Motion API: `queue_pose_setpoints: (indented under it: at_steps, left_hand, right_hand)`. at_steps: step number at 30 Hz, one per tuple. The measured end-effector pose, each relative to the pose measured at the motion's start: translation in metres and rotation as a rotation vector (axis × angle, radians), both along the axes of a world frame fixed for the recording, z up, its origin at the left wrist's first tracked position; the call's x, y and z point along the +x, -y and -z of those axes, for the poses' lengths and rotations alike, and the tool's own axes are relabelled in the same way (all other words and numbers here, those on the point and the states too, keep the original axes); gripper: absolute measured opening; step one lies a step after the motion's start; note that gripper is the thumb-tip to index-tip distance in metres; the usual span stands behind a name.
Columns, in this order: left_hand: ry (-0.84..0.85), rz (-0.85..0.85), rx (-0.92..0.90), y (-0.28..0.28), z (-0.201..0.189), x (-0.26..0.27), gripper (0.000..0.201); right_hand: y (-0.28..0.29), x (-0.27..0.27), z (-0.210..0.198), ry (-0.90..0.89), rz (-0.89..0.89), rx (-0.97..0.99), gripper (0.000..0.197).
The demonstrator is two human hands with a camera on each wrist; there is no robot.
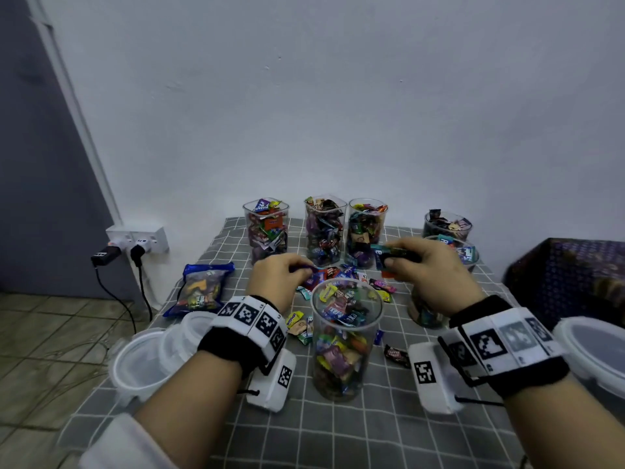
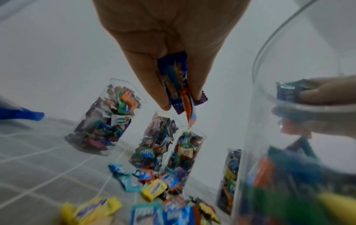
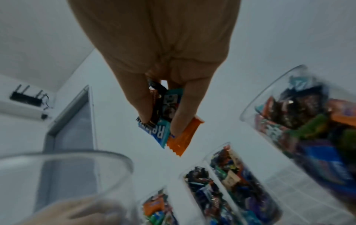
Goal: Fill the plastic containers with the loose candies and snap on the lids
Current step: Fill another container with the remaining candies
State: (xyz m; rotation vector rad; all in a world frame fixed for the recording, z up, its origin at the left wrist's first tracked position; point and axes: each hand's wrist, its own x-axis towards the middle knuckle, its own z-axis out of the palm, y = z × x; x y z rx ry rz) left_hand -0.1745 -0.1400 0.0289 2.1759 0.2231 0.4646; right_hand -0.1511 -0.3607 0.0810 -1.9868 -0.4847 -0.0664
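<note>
Right lid [image 1: 595,353] cut by frame edge; container [image 1: 424,309] behind right hand [image 1: 436,272] mostly hidden.

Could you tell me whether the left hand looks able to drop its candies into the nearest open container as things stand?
Probably yes: the left hand pinches candies just beyond the nearest container, whose lidless mouth has room.

A plain home room: bare white wall [image 1: 338,113], tiled floor [image 1: 50,333], wall sockets [image 1: 138,239], router [image 3: 29,99], cloth-covered counter [image 1: 338,434].
</note>
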Motion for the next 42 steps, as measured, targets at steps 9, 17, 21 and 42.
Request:
queue_pose_setpoints:
  at_steps: [9, 17, 21, 42]
  left_hand:
    - [0.15, 0.055, -0.099, 0.007, -0.025, -0.011, 0.017]
    - [0.161, 0.085, -0.117, 0.012, -0.025, -0.016, 0.021]
    - [0.163, 0.083, -0.112, 0.012, -0.023, -0.018, 0.023]
    - [0.155, 0.324, -0.009, 0.036, -0.046, -0.041, 0.013]
  right_hand:
    - [-0.014, -0.024, -0.021, -0.137, -0.261, 0.203, 0.024]
    - [-0.025, -0.031, -0.009, -0.119, -0.338, -0.077, 0.021]
    - [-0.025, -0.033, -0.009, -0.094, -0.325, -0.127, 0.021]
    - [-0.014, -0.041, 0.053, -0.266, -0.351, 0.109, 0.096]
